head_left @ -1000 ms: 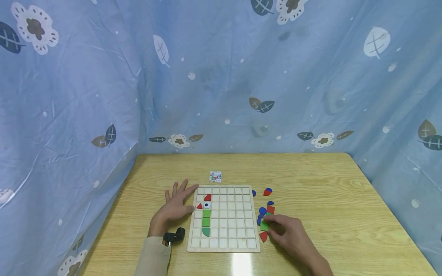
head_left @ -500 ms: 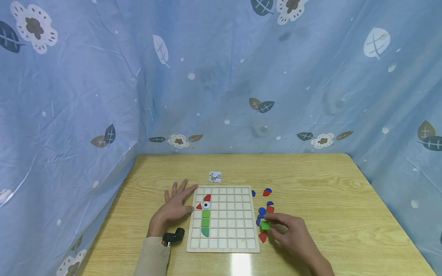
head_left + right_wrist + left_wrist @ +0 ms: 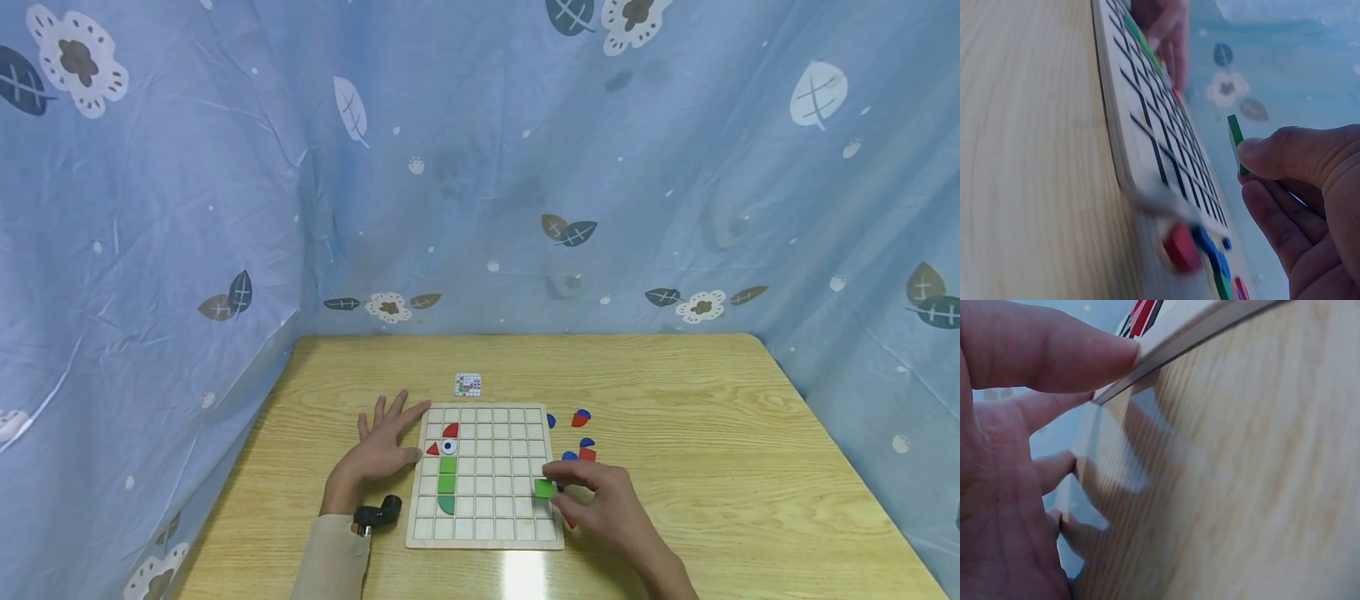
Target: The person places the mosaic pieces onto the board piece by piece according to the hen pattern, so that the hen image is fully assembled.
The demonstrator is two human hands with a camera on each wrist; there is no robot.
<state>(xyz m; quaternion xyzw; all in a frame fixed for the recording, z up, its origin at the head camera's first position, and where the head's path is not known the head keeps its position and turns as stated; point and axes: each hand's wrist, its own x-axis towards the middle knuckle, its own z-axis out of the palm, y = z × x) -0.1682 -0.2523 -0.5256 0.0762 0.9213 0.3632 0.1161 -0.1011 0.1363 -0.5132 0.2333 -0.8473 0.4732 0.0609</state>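
A pale wooden grid board (image 3: 495,533) lies on the table. In its left columns sit a red quarter-round piece (image 3: 451,430), a red triangle (image 3: 432,448), a round eye piece (image 3: 448,447), two green squares (image 3: 447,474) and a green quarter-round piece (image 3: 447,504). My left hand (image 3: 378,450) is spread at the board's left edge, its thumb and index fingertip touching that edge. Above the board's right edge my right hand (image 3: 603,500) pinches a green square tile (image 3: 543,488) between thumb and fingers. The right wrist view shows this tile (image 3: 1235,142) edge-on, clear of the board.
Right of the board lie loose pieces, among them a blue half-round (image 3: 587,442), a red square (image 3: 588,455) and a red quarter-round (image 3: 580,420); the right hand hides some. A small pattern card (image 3: 468,384) lies behind the board. A patterned blue curtain (image 3: 480,167) surrounds the table.
My right hand has lifted the green square from the loose pieces and moved left with it to the board's right edge. The left hand has stayed in place.
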